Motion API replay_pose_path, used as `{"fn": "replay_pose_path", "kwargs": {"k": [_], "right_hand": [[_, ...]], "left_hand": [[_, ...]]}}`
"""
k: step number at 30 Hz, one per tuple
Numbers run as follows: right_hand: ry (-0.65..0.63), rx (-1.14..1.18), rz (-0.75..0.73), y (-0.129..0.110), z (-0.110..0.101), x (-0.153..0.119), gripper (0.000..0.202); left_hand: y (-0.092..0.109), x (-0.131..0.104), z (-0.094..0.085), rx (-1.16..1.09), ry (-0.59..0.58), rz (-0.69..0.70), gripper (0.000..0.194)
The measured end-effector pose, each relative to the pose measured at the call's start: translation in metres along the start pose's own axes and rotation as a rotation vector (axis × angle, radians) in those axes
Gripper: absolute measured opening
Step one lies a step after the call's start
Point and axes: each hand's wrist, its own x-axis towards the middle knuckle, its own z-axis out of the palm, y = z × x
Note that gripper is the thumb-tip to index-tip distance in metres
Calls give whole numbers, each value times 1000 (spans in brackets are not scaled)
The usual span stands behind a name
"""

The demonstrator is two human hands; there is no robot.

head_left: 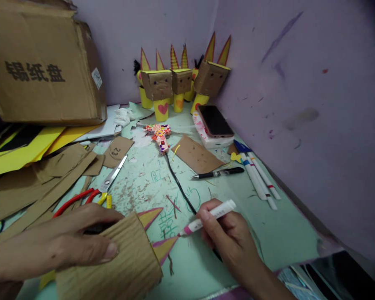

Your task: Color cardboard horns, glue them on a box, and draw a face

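L hand (68, 246) grips corrugated cardboard box (129, 252) w/ pointed ears (165, 248); R hand (229, 233) grips pink marker (221, 209), tip at one ear; scissors (107, 182) beyond L hand.

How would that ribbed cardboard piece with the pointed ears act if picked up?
The cardboard piece is probably light for its size, since it looks like plain cardboard. Its ribbed surface suggests it's fairly stiff but could crease if squeezed. The slim, pointed ears stick out past its edge, so they might bend if pushed.
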Motion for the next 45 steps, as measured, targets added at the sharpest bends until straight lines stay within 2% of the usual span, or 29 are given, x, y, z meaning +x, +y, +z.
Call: {"fn": "replay_pose_path", "kwargs": {"k": [3,8,14,21,26,32,38,42,45], "right_hand": [[24,33,5,0,0,-1,31],[-23,-24,-22,-4,2,1,29],[41,-42,-23,0,1,0,29],[-30,-72,-28,-3,3,1,29],[60,-78,-78,-3,3,1,29],[-31,-98,-76,-4,3,1,27],[59,-90,-100,-3,3,2,29],[-4,-126,-88,-3,3,1,27],[20,-146,-111,-5,3,1,27]], "left_hand": [[1,0,0,-6,7,16,43],[0,0,-1,14,2,16,43],[0,0,-1,7,22,27,43],[1,0,-2,-7,-4,10,45],[5,-2,-2,-41,14,-6,42],[8,-3,-3,-39,-5,-12,43],[7,-3,-3,-34,22,-13,43],[9,-3,-3,-37,-27,-39,43],[9,-3,-4,-46,-25,-40,44]]}}
